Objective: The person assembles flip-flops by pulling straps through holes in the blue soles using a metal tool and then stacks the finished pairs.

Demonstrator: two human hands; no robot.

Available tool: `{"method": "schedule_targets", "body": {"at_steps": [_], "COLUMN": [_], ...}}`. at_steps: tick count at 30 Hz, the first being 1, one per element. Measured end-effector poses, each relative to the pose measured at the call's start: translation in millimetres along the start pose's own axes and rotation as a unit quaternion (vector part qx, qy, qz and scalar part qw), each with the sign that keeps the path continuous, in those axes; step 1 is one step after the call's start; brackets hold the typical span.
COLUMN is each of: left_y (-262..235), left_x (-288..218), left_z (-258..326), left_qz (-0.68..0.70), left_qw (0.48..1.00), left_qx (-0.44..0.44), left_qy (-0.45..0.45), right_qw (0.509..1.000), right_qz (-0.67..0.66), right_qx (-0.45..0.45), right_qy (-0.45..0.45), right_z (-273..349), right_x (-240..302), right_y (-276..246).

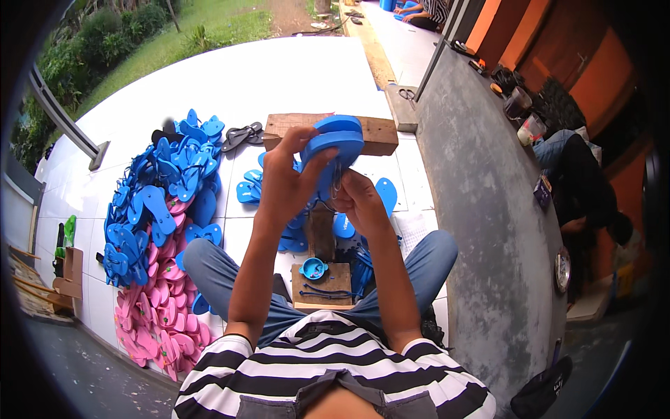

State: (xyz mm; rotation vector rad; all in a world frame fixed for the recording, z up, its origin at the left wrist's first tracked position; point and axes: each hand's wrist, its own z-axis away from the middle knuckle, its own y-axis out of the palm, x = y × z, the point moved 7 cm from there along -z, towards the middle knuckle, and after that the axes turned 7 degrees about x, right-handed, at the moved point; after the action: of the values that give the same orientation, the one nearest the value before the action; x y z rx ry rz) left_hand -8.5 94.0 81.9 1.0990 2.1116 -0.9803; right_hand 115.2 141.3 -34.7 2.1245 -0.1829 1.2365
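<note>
In front of me my left hand (287, 164) grips a pair of blue flip-flops (333, 144), held up with their rounded ends away from me. Just right of and below them, my right hand (354, 197) is closed in a pinch at their underside. A thin, shiny strand shows at its fingertips; I cannot make out what it is. Beneath my hands, loose blue flip-flops (293, 239) lie on the white tiles. Between my legs sits a small wooden block (333, 302) bearing a blue cup (314, 268) and dark blue straps (322, 291).
A thick wooden beam (279, 126) lies beyond my hands, near black sandals (242, 137). Heaped at left are blue flip-flops (155, 209) and pink flip-flops (157, 314). Scissors (407, 93) rest on a ledge at far right. Another person (583, 174) sits at right.
</note>
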Motion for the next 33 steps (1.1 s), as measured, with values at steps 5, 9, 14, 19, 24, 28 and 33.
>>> {"method": "schedule_targets", "body": {"at_steps": [5,9,14,19,24,28,33], "left_y": [6,17,19,27,30,1,6], "left_x": [34,21,23,25,17,-60,-46], "left_z": [21,26,30,43,76,162,149], "left_qz": [0.285,0.188,0.233,0.324,0.381,0.164,0.174], "left_qw": [0.958,0.982,0.971,0.94,0.91,0.976,0.977], "left_qx": [0.01,-0.02,-0.052,-0.091,-0.114,-0.127,-0.038], "left_qy": [-0.027,-0.01,-0.033,-0.06,-0.117,0.062,0.119], "right_qw": [0.974,0.838,0.914,0.925,0.902,0.873,0.874], "right_qz": [0.195,0.497,0.379,0.336,0.369,0.42,0.465], "right_qx": [-0.094,-0.188,-0.129,-0.155,-0.213,-0.126,-0.138], "right_qy": [0.072,-0.121,-0.071,-0.083,-0.075,-0.216,-0.04], "right_z": [36,31,-9,-4,26,120,124], "right_x": [13,64,70,58,55,70,45], "right_y": [17,28,48,50,64,134,113]}}
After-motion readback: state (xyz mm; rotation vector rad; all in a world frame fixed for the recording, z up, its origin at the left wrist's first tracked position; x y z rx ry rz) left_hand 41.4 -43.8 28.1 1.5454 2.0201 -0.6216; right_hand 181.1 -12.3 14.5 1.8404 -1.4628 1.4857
